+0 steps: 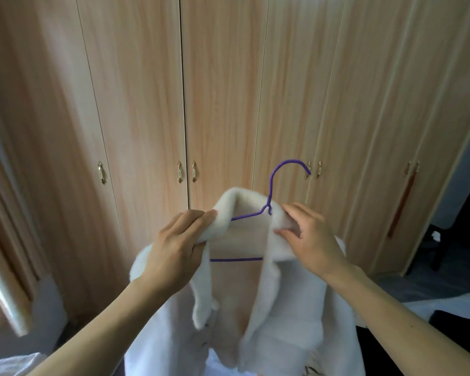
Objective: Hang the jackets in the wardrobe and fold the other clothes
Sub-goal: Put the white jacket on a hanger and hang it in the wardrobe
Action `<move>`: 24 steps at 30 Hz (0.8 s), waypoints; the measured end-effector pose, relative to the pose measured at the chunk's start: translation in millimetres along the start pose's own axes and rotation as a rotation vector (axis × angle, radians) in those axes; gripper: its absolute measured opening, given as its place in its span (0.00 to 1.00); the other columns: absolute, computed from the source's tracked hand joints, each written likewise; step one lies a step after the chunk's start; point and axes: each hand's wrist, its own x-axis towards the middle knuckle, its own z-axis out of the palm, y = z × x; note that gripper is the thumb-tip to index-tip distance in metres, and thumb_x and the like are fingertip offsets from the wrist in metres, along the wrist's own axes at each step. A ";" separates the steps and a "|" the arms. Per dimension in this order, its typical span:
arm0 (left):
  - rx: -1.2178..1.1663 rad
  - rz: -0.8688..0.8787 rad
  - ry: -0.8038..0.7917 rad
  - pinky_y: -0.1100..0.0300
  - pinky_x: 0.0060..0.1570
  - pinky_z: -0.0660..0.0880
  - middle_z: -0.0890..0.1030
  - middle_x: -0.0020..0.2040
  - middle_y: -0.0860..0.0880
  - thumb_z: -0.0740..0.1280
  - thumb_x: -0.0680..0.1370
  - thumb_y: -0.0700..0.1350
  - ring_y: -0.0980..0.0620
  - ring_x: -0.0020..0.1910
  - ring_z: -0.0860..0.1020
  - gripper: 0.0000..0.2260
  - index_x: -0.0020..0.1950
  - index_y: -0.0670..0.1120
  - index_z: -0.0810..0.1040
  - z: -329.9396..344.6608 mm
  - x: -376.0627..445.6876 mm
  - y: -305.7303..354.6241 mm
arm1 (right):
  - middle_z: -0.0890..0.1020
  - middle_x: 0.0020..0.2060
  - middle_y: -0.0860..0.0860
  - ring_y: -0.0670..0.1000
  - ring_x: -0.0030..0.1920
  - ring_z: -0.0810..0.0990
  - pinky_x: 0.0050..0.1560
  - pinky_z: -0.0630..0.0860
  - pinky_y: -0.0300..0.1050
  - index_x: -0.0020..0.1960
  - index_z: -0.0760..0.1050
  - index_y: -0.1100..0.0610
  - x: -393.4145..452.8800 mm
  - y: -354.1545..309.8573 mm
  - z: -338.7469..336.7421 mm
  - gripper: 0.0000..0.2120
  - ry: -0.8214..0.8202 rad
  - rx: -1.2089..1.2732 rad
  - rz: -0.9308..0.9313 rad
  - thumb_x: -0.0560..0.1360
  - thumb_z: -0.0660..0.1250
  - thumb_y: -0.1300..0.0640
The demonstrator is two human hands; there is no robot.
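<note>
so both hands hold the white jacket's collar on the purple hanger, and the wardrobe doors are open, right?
Not quite: the wardrobe doors are shut, as the head view shows. The rest stands: the left hand and the right hand grip the collar of the white jacket on the purple hanger.

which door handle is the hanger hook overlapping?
The handle left of the rightmost central pair: the purple hanger hook tip ends over it; the others stand clear.
</note>
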 end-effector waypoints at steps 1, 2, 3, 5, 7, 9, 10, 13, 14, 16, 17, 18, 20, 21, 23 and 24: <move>0.002 -0.008 -0.010 0.57 0.44 0.73 0.78 0.53 0.49 0.66 0.73 0.33 0.45 0.46 0.77 0.19 0.63 0.41 0.79 1.9 -1.1 2.1 | 0.78 0.48 0.46 0.47 0.47 0.76 0.51 0.70 0.32 0.58 0.78 0.60 -1.1 1.5 4.4 0.18 0.047 0.014 0.018 0.70 0.76 0.65; 0.008 -0.026 -0.028 0.54 0.44 0.74 0.79 0.53 0.48 0.68 0.72 0.31 0.43 0.46 0.78 0.20 0.63 0.40 0.79 3.5 -1.8 4.1 | 0.78 0.48 0.47 0.47 0.47 0.76 0.51 0.69 0.30 0.58 0.79 0.60 -1.6 3.4 8.4 0.18 0.088 0.029 0.035 0.70 0.77 0.65; 0.009 -0.051 -0.053 0.52 0.44 0.74 0.79 0.53 0.47 0.70 0.71 0.30 0.42 0.46 0.78 0.21 0.64 0.40 0.79 5.0 -1.6 5.6 | 0.79 0.48 0.47 0.47 0.47 0.76 0.51 0.69 0.29 0.58 0.79 0.61 -1.5 5.2 11.9 0.18 0.122 0.041 0.050 0.69 0.77 0.66; -0.014 -0.102 -0.113 0.53 0.47 0.74 0.79 0.55 0.46 0.72 0.73 0.33 0.42 0.48 0.78 0.21 0.66 0.40 0.78 4.2 -0.2 6.5 | 0.80 0.47 0.48 0.47 0.46 0.76 0.50 0.69 0.30 0.58 0.80 0.62 0.1 8.7 17.8 0.18 0.178 0.050 0.072 0.70 0.77 0.66; -0.060 -0.139 -0.175 0.55 0.53 0.73 0.78 0.57 0.47 0.72 0.76 0.42 0.46 0.53 0.76 0.21 0.69 0.42 0.75 -4.0 -1.3 3.4 | 0.80 0.45 0.50 0.46 0.44 0.76 0.47 0.69 0.30 0.56 0.80 0.61 1.7 12.7 20.7 0.16 0.221 0.062 0.097 0.70 0.76 0.67; -0.070 -0.181 -0.185 0.57 0.55 0.72 0.79 0.57 0.50 0.65 0.81 0.51 0.50 0.54 0.75 0.18 0.69 0.45 0.76 -17.5 -8.3 -8.0 | 0.80 0.44 0.51 0.48 0.44 0.77 0.47 0.69 0.29 0.55 0.80 0.61 1.7 19.4 20.5 0.15 0.247 0.061 0.088 0.69 0.76 0.68; -0.054 -0.231 -0.178 0.56 0.54 0.72 0.80 0.56 0.51 0.60 0.83 0.53 0.50 0.54 0.75 0.17 0.67 0.46 0.77 -25.4 -12.8 -15.8 | 0.80 0.44 0.50 0.49 0.44 0.77 0.47 0.69 0.30 0.54 0.80 0.61 1.5 23.2 19.0 0.15 0.256 0.052 0.085 0.69 0.76 0.68; -0.051 -0.417 -0.224 0.52 0.51 0.76 0.83 0.53 0.51 0.62 0.83 0.45 0.49 0.51 0.79 0.11 0.60 0.47 0.81 -38.8 -23.8 -41.0 | 0.79 0.43 0.50 0.48 0.43 0.76 0.46 0.69 0.30 0.53 0.80 0.63 2.5 33.4 13.7 0.15 0.273 0.023 0.113 0.68 0.78 0.67; -0.069 -0.438 -0.264 0.53 0.51 0.77 0.84 0.52 0.51 0.64 0.81 0.41 0.51 0.49 0.80 0.10 0.59 0.47 0.82 -38.5 -26.4 -44.3 | 0.79 0.43 0.51 0.47 0.42 0.75 0.45 0.69 0.32 0.52 0.80 0.63 2.3 35.3 13.7 0.14 0.274 0.014 0.119 0.68 0.78 0.67; -0.077 -0.422 -0.288 0.53 0.49 0.78 0.84 0.49 0.52 0.67 0.79 0.38 0.53 0.46 0.80 0.10 0.58 0.47 0.83 -33.0 -30.0 -44.9 | 0.79 0.42 0.52 0.49 0.41 0.75 0.44 0.69 0.34 0.51 0.80 0.64 1.3 35.1 16.0 0.14 0.274 0.001 0.124 0.67 0.79 0.67; -0.078 -0.417 -0.259 0.52 0.47 0.78 0.83 0.46 0.52 0.69 0.78 0.38 0.53 0.43 0.80 0.09 0.55 0.46 0.84 -30.3 -31.5 -44.7 | 0.79 0.42 0.52 0.49 0.41 0.75 0.44 0.69 0.31 0.51 0.80 0.64 0.6 34.1 17.5 0.15 0.273 0.005 0.123 0.67 0.79 0.67; -0.076 -0.423 -0.222 0.51 0.44 0.78 0.82 0.43 0.53 0.70 0.77 0.38 0.53 0.40 0.79 0.07 0.52 0.46 0.84 -28.1 -33.2 -44.9 | 0.79 0.42 0.51 0.47 0.42 0.74 0.45 0.68 0.28 0.51 0.80 0.64 -0.5 32.9 19.3 0.15 0.270 0.015 0.122 0.66 0.79 0.67; -0.046 -0.433 -0.146 0.54 0.40 0.76 0.80 0.39 0.53 0.72 0.76 0.37 0.53 0.36 0.77 0.06 0.48 0.47 0.85 -24.5 -37.6 -45.8 | 0.78 0.43 0.50 0.43 0.43 0.74 0.46 0.67 0.24 0.53 0.80 0.65 -4.5 31.1 22.3 0.16 0.262 0.044 0.130 0.67 0.78 0.68; -0.024 -0.431 -0.114 0.56 0.38 0.75 0.80 0.38 0.53 0.72 0.75 0.37 0.53 0.35 0.76 0.06 0.47 0.47 0.84 -23.0 -40.0 -45.2 | 0.78 0.43 0.50 0.42 0.43 0.74 0.47 0.67 0.23 0.54 0.80 0.64 -6.6 30.4 22.9 0.16 0.259 0.059 0.135 0.67 0.78 0.68; 0.028 -0.416 -0.062 0.57 0.35 0.74 0.79 0.37 0.53 0.73 0.75 0.36 0.52 0.33 0.75 0.05 0.45 0.46 0.84 -20.8 -44.0 -43.3 | 0.79 0.43 0.50 0.42 0.43 0.74 0.46 0.67 0.23 0.54 0.80 0.64 -9.8 28.9 23.1 0.16 0.256 0.077 0.140 0.67 0.78 0.67; 0.057 -0.408 -0.039 0.56 0.33 0.74 0.78 0.36 0.52 0.73 0.75 0.35 0.50 0.32 0.74 0.05 0.44 0.45 0.84 -20.0 -45.3 -42.2 | 0.79 0.43 0.50 0.42 0.43 0.74 0.46 0.68 0.23 0.54 0.80 0.64 -11.2 28.3 23.0 0.16 0.254 0.081 0.138 0.67 0.78 0.67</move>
